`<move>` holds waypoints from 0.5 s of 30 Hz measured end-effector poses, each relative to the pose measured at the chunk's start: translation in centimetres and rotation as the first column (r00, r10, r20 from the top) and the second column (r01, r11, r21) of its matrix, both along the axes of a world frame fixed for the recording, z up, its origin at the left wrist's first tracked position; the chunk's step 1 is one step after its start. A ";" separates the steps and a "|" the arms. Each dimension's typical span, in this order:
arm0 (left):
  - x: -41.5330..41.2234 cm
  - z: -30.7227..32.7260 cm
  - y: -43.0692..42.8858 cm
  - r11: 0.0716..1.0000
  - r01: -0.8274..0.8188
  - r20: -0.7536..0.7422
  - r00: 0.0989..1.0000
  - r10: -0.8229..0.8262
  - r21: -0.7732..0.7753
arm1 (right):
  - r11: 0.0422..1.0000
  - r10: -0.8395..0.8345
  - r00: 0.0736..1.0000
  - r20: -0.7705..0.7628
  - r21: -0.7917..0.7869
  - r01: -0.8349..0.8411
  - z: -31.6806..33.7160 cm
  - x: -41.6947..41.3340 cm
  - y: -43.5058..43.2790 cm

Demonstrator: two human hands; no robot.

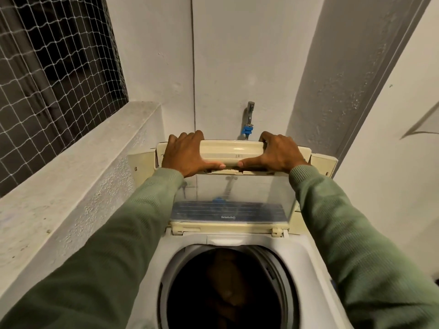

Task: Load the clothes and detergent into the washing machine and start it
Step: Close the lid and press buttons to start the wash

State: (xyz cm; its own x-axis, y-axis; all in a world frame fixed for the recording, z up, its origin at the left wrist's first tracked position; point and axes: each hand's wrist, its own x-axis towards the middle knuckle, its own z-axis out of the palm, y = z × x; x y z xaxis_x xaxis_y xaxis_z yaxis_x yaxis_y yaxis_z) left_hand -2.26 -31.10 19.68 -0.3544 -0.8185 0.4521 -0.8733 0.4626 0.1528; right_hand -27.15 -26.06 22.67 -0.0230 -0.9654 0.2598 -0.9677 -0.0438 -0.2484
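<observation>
Sleeves (pixel 95 257) over drum (pixel 225 293), L hand (pixel 187 154) & R hand (pixel 279 151) fingers curled over lid handle (pixel 231 151), thumbs under.

text | lid (pixel 237 191) — one small printed word, too blurred to read

Dark drum, hidden fingertips, unreadable print.
Inside of the drum (pixel 268 302) is near black; brownish shapes (pixel 225 281) in it may be clothes, hard to tell. The bottom edge cuts off the drum and the washing machine (pixel 306 252). Fingertips of the left hand (pixel 187 154) and right hand (pixel 278 153) go out of sight behind the lid (pixel 231 150). The tap (pixel 250 112) loses its lower end behind the lid. The lettering (pixel 228 217) on the lid is too small to read.
</observation>
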 end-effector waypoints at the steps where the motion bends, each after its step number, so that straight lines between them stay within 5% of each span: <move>1: 0.2 0.1 0.5 1.000 0.009 -0.002 1.000 -0.009 -0.026 | 1.000 -0.002 1.000 -0.006 0.013 0.002 0.2 0.1 0.6; 7: 1.4 0.4 3.6 0.992 0.071 0.078 0.995 -0.063 -0.104 | 0.988 0.039 0.998 -0.050 0.150 -0.031 1.2 1.3 4.0; 15: 2.1 1.2 9.8 0.993 0.061 0.141 0.987 -0.075 0.103 | 0.949 0.116 0.993 0.006 0.295 -0.112 1.2 2.8 9.5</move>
State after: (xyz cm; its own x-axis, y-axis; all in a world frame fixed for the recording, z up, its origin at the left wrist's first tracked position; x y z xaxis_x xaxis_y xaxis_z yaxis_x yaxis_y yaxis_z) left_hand -0.19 -21.25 20.84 -0.4667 -0.8282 0.3104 -0.8565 0.5107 0.0748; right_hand -24.40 -16.52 23.91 0.0931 -0.9950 -0.0365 -0.9633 -0.0807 -0.2559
